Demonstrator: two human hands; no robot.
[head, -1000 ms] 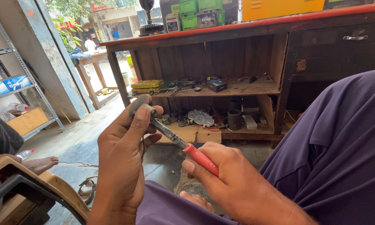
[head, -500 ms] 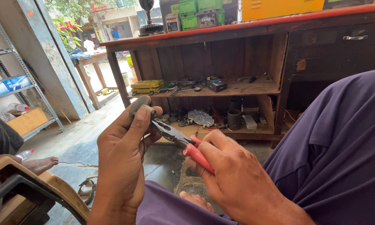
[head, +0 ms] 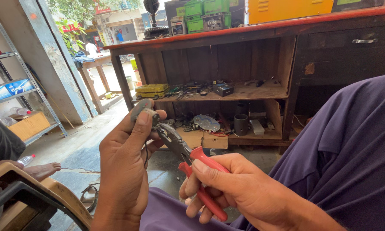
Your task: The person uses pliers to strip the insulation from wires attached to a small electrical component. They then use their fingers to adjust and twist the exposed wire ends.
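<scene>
Behind it all, the long wooden red-topped surface [head: 261, 30] with its cluttered lower shelf [head: 243, 92]. Up front, the left hand [head: 126, 171] stands upright, back to the camera, thumb and fingers clenched on a small grey metal part [head: 142, 108] (details too small to tell). The right hand [head: 239, 192] comes in low, fingers wrapped round the red-handled steel pliers [head: 192, 160], nose angled up, touching that part.

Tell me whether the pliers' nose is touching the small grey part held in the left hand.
Touching. In the head view the pliers run from the right hand up to the small grey part pinched by the left hand, and their nose meets it under the thumb with no visible gap.
</scene>
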